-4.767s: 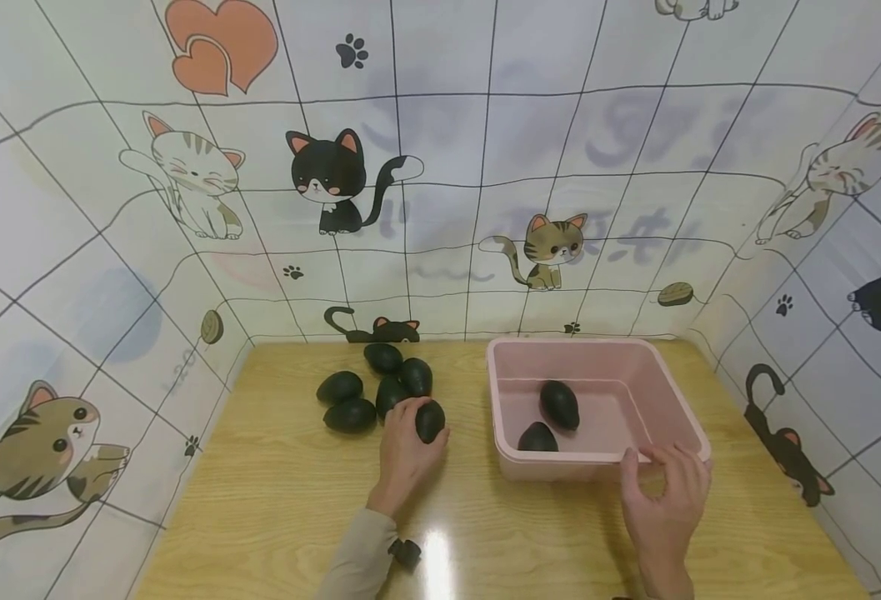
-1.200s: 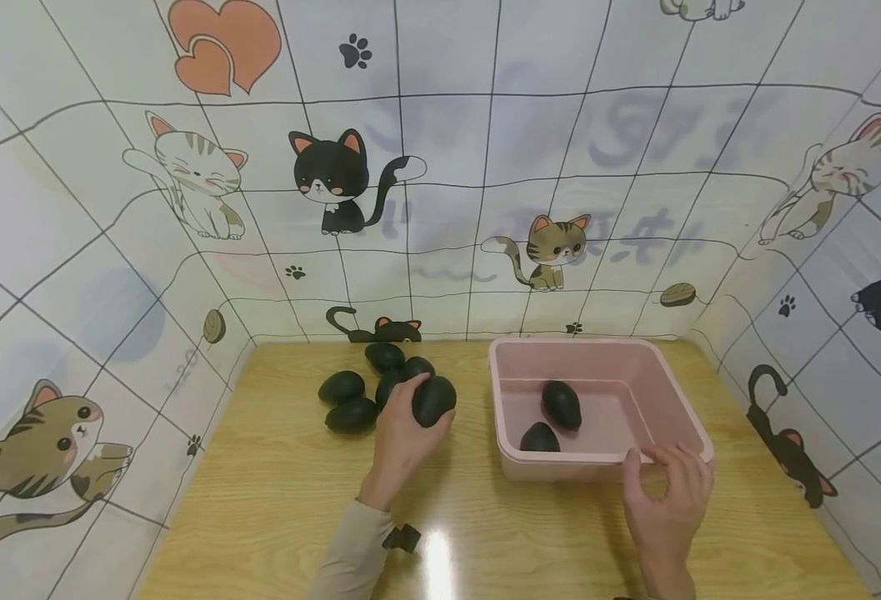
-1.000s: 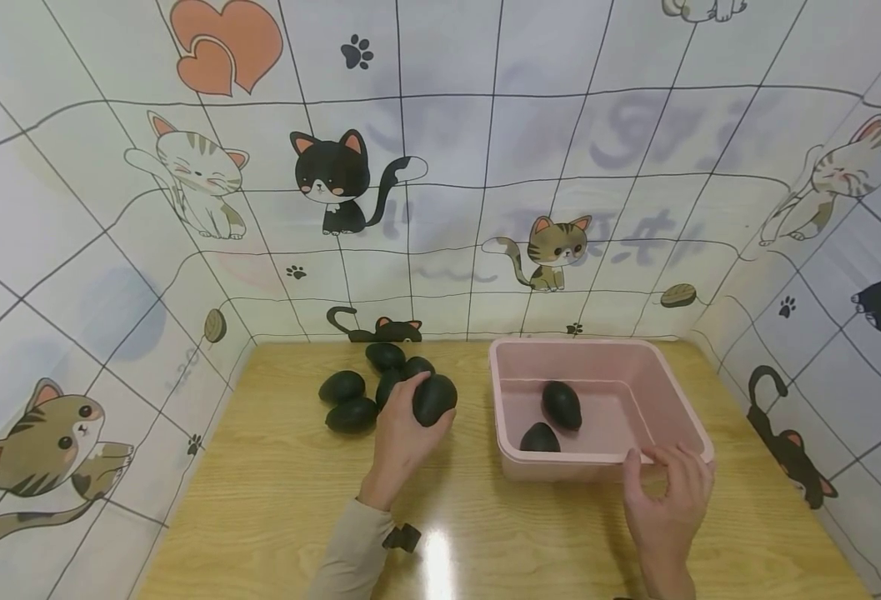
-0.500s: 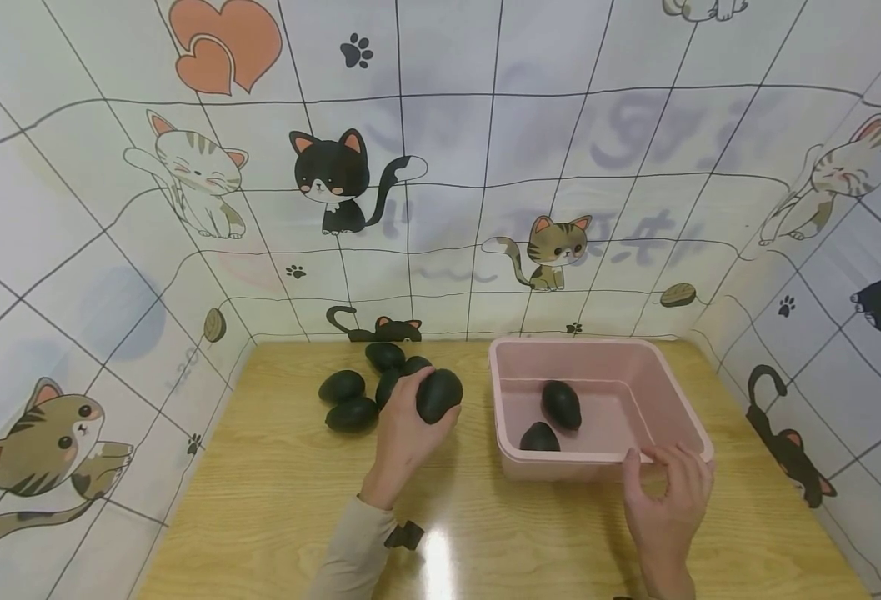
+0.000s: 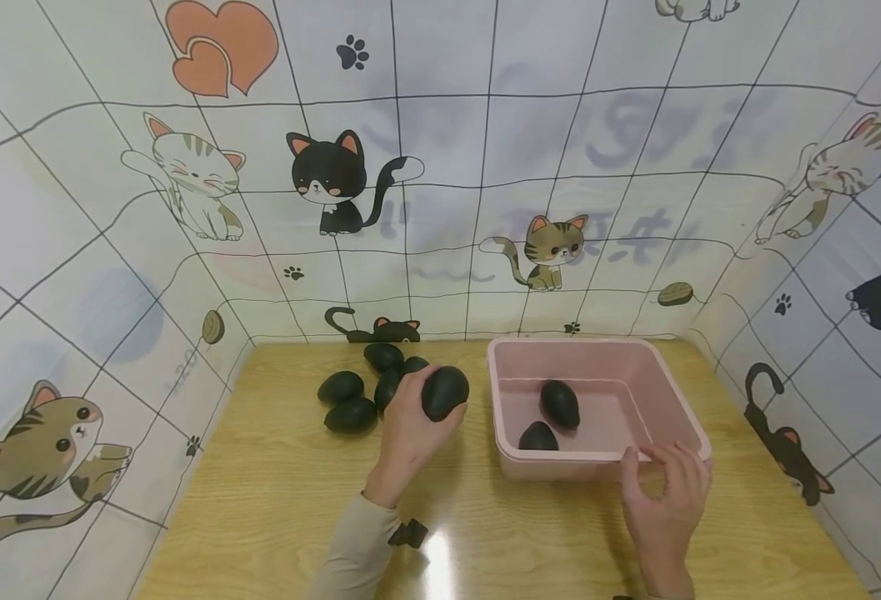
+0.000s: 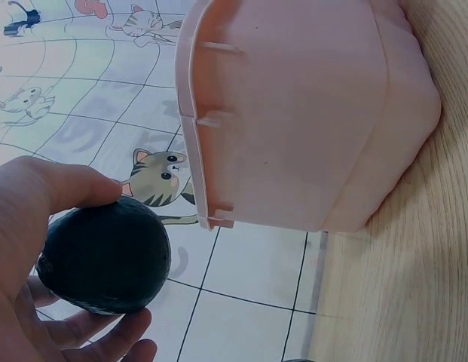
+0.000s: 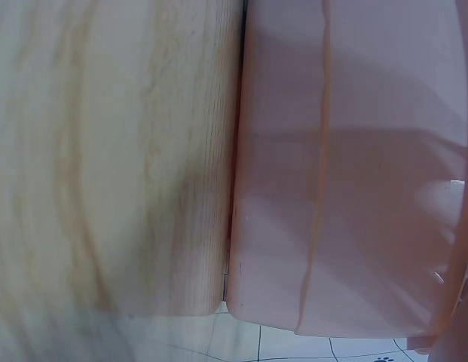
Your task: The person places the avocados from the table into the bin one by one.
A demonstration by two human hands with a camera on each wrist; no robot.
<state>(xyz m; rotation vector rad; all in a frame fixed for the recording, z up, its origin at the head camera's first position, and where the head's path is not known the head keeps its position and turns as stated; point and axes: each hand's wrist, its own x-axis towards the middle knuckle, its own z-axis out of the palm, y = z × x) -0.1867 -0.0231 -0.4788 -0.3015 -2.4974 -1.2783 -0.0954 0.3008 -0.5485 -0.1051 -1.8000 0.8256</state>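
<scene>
My left hand [image 5: 408,429] holds a dark avocado [image 5: 445,393] above the table, thumb and fingers around it. The left wrist view shows this avocado [image 6: 105,255] close up, apart from the bin wall. Behind and left of that hand lie several more avocados [image 5: 352,415], some partly hidden by it. A pink plastic bin [image 5: 605,457] stands at the right with two avocados [image 5: 559,405] inside. My right hand [image 5: 665,500] grips the bin's front rim near the right corner. Only a bit of that hand shows at the edge of the right wrist view.
The wooden table [image 5: 282,508] meets a cat-patterned wall covering [image 5: 448,208] at the back and both sides. The bin's side wall [image 6: 309,113] rises beyond the held avocado in the left wrist view.
My left hand has picked the avocado off the table beside the pile, raised it and moved it slightly right toward the bin. The right hand stays on the rim.
</scene>
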